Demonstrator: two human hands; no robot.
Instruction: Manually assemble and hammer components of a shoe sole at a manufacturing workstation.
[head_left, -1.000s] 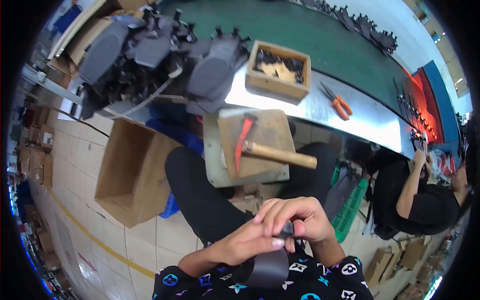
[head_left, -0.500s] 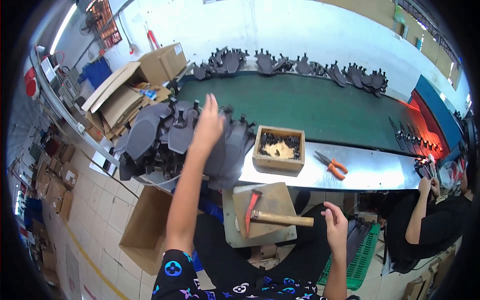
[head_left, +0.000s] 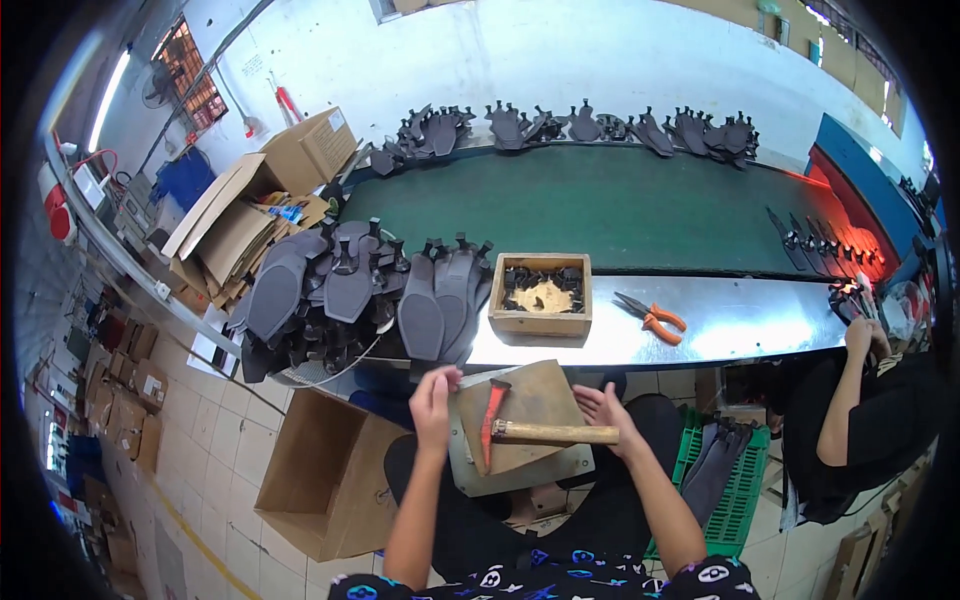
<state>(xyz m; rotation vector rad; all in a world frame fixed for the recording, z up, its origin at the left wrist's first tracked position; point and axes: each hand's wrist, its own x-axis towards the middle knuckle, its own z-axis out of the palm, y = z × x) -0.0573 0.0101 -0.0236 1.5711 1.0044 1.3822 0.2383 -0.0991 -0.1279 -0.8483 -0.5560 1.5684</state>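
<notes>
My left hand (head_left: 432,405) hovers at the left edge of a board on my lap, fingers extended and holding nothing. At the other side, my right hand (head_left: 612,420) is open, with spread fingers beside the board and close to the hammer handle. The hammer (head_left: 553,433) has a red head and a wooden handle, and lies across a worn brown pad (head_left: 540,388) on that board. Beyond my left hand stands a pile of dark grey shoe soles (head_left: 276,290) with black heels. A pair of such soles (head_left: 422,312) leans at its right side.
A wooden box (head_left: 541,322) of small black parts and orange-handled pliers (head_left: 655,322) rest on the metal ledge. Behind runs a green conveyor belt (head_left: 600,215). A cardboard box (head_left: 315,480) stands at left, a green crate (head_left: 738,500) at right, near a co-worker's hands (head_left: 865,340).
My left hand has come down from the sole pile to the board's left side. My right hand has moved left, toward the board. The pair of soles now shows unobstructed.
</notes>
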